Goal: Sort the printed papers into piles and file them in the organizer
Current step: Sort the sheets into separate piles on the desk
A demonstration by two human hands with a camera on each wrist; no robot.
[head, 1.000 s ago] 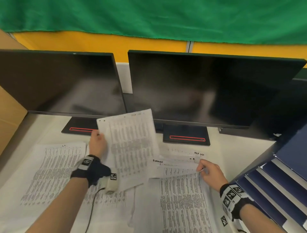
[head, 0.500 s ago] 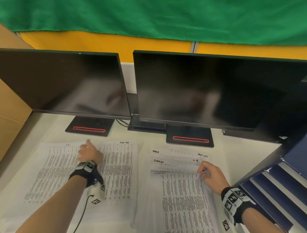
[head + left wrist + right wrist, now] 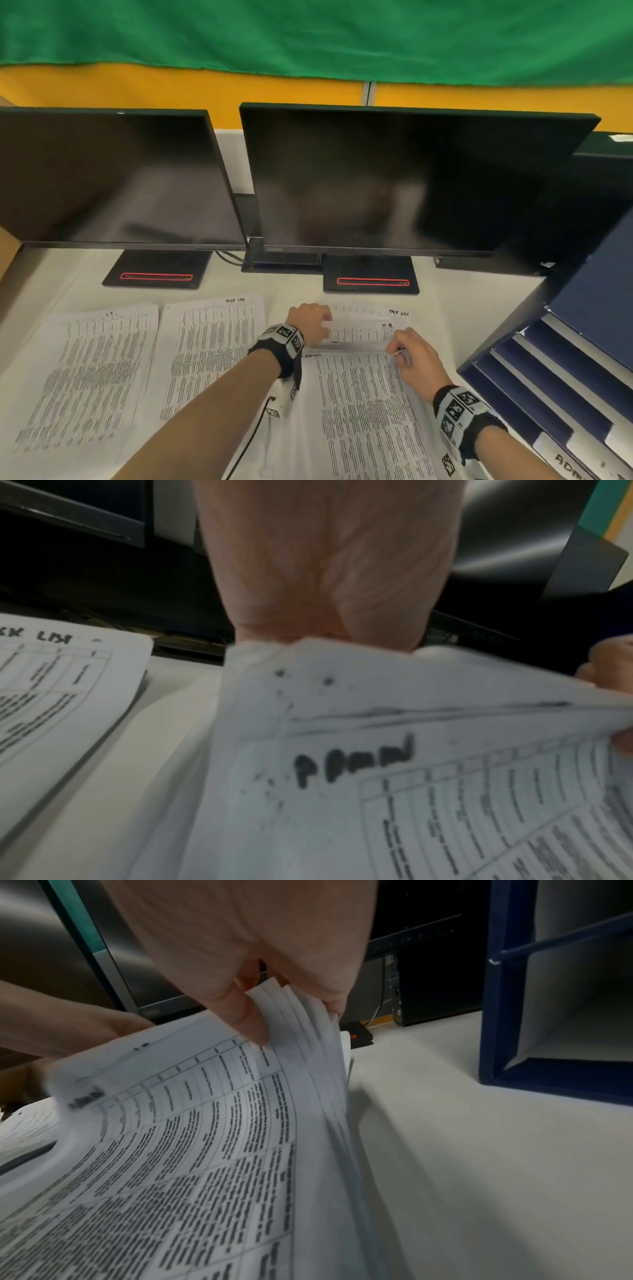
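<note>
Three lots of printed papers lie on the white desk: a left pile (image 3: 85,377), a middle pile (image 3: 212,353) headed "TASK LIST" (image 3: 51,683), and a right stack (image 3: 363,428). My left hand (image 3: 308,323) grips the top left corner of the right stack's lifted sheets (image 3: 411,777); its fingers are hidden behind the paper. My right hand (image 3: 411,356) pinches the top right corner of several fanned sheets (image 3: 205,1137) between thumb (image 3: 246,1015) and fingers. The blue organizer (image 3: 561,370) with stepped trays stands at the right, close to that hand (image 3: 507,1015).
Two dark monitors (image 3: 394,178) (image 3: 109,178) stand at the back on black bases (image 3: 371,274). A black cable (image 3: 250,442) runs from my left wrist over the papers. Bare desk (image 3: 479,1177) lies between the right stack and the organizer.
My left hand laid its raised sheet on the middle pile, then moved right to the right stack's top left corner. The right hand kept its pinch on the stack's right corner.
</note>
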